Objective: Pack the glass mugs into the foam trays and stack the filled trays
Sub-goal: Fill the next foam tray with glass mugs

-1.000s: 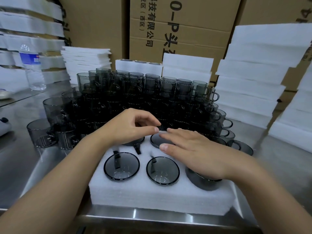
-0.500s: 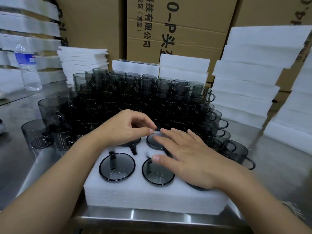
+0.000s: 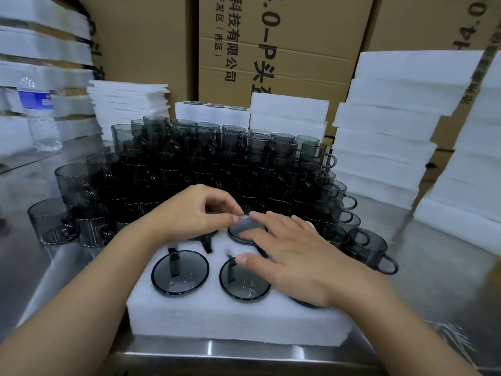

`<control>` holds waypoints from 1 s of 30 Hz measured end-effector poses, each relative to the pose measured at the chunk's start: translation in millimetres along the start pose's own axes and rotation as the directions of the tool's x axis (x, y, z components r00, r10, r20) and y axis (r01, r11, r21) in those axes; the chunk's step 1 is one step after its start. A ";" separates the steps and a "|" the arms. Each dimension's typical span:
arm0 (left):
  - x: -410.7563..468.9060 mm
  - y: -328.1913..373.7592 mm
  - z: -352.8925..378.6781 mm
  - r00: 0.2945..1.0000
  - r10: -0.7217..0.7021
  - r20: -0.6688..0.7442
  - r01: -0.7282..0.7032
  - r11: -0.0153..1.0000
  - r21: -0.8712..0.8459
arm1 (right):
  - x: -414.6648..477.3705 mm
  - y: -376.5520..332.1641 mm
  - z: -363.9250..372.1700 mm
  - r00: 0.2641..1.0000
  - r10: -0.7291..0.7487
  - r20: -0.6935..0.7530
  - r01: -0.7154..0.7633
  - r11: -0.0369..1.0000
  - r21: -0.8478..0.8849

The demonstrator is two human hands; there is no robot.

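A white foam tray [image 3: 217, 316] lies on the steel table in front of me with dark glass mugs sunk upside down in its holes. The front-left mug [image 3: 180, 272] and front-middle mug [image 3: 244, 286] show their round bases. My right hand [image 3: 292, 256] lies flat over the tray's right side, its straight fingers touching the back-middle mug [image 3: 244, 229] and its palm covering the front-right mug [image 3: 303, 303]. My left hand [image 3: 189, 210] rests over the back-left mug [image 3: 206, 236], fingers curled with the thumb tip against them; nothing shows between them. Behind stands a large stacked pile of loose mugs [image 3: 217, 158].
Stacks of foam trays [image 3: 393, 131] rise at the right and back left. A filled tray [image 3: 211, 112] and cardboard boxes [image 3: 271, 50] stand behind the pile. A water bottle [image 3: 40, 118] is at far left. A single mug [image 3: 371, 248] sits right of the tray.
My right hand has slid a little left and forward over the tray, and the front-right mug under its palm sits lower in the foam. The left hand has kept its place.
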State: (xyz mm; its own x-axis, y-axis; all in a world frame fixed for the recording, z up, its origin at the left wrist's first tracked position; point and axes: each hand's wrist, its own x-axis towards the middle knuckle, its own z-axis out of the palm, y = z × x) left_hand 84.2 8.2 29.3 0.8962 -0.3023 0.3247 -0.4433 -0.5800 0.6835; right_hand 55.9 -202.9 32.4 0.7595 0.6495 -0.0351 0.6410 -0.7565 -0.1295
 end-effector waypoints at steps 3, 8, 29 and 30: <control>-1.0 0.6 1.4 1.000 0.004 -0.003 -0.004 1.000 0.017 | 0.7 0.6 0.1 1.000 -0.006 -0.005 0.006 1.000 0.010; -4.3 4.4 1.7 0.999 0.038 -0.024 -0.034 0.988 0.153 | 1.3 1.5 0.3 1.000 -0.016 -0.016 0.017 1.000 0.018; -98.5 47.4 -34.3 0.995 0.095 -0.038 -0.068 0.896 0.439 | -71.6 -1.2 -22.3 0.954 -0.079 -0.289 0.039 0.989 -0.143; -104.1 47.1 -31.2 0.994 0.088 0.068 -0.110 0.876 0.470 | -77.1 -0.5 -22.0 0.961 -0.088 -0.262 0.040 0.982 -0.183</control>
State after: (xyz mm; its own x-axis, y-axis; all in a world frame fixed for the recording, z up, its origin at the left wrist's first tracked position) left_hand -29.4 35.9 48.2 0.8503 -0.4033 0.3381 -0.4955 -0.8300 0.2561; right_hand -0.5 -254.3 57.0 0.7025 0.6711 0.2369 0.6804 -0.7309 0.0528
